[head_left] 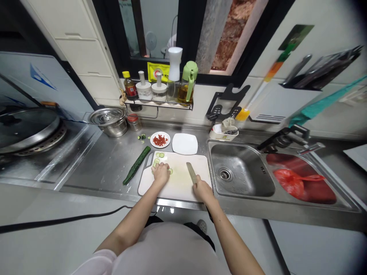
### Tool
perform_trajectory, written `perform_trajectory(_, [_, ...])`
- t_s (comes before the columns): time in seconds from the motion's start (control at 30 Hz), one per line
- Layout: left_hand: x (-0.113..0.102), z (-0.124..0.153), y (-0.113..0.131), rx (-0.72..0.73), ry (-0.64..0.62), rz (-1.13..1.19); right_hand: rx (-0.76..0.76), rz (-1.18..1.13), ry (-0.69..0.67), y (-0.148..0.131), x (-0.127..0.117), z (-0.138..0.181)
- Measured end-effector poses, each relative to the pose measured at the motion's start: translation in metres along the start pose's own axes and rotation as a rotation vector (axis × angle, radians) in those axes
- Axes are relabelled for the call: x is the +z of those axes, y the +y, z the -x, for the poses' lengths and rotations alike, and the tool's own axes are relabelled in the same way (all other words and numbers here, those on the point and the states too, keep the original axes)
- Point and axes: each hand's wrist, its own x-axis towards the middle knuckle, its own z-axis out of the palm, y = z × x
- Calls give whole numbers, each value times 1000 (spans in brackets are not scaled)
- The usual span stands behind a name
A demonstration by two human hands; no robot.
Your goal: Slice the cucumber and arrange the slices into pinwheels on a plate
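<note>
A white cutting board (183,183) lies on the steel counter in front of me. My left hand (161,172) rests on its left part, fingers curled over cucumber slices (158,157) that spread out beside it. My right hand (201,189) is closed round the handle of a knife (191,172), its blade pointing away from me over the board's middle. A whole cucumber (137,165) lies on the counter just left of the board.
Behind the board stand a small plate of red chopped chilli (160,139) and a bare white square plate (185,143). A steel pot (109,121) and stove are left. A sink (239,173) is right, with a red bag (292,181) beyond.
</note>
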Motion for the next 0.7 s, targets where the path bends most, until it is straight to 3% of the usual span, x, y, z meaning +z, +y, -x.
perform_trajectory(0.3, [4,16,0,-45,13,187,10,-30,-18,0,1,-2])
perform_trajectory(0.53, [-4,52,-26,-86,-26,296,12,-33,-21,1,1,-2])
perform_trajectory(0.7, [-10,56,-46,-173,21,270,18,-37,-24,-3,-5,3])
